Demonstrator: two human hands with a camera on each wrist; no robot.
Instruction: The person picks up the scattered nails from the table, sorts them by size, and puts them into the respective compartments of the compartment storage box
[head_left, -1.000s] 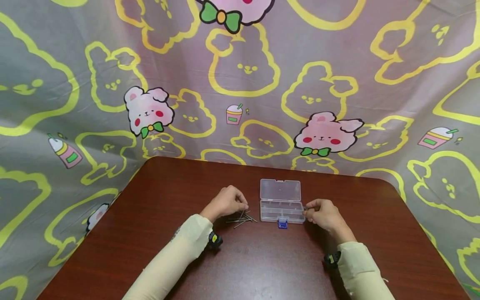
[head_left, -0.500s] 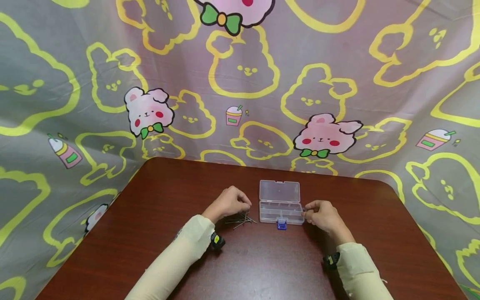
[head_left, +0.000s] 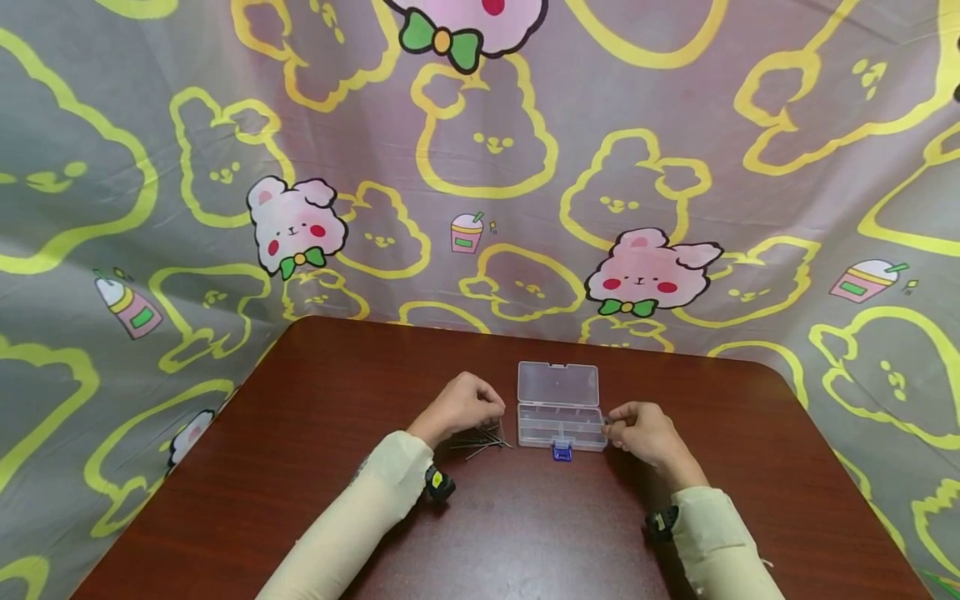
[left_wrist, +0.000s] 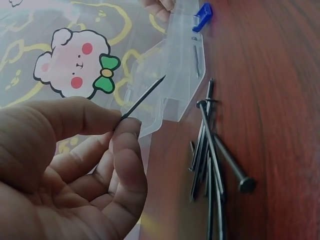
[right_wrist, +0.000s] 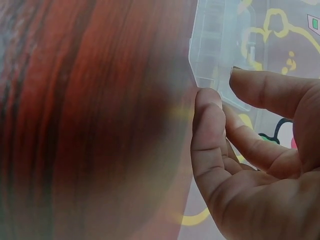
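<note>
Between thumb and index finger my left hand pinches a nail, its pointed end sticking out toward the box. Just right of that hand stands a clear plastic divided box, lid tipped back and blue latch hanging at the front. My right hand holds the box's right end, thumb and curled fingers at its corner in the right wrist view. Below the left hand lies a loose pile of nails, partly covered by it in the head view. A thin dark shape shows through the box wall.
A dark reddish-brown wooden table carries everything. Behind it hangs a grey curtain printed with yellow outlines and cartoon bunnies. Both wrists wear small black cameras over pale sleeves.
My left hand has shifted slightly right, its fingertips nearer the box. The right hand stays at the box's right end, and the box and nail pile look unmoved on the table.
</note>
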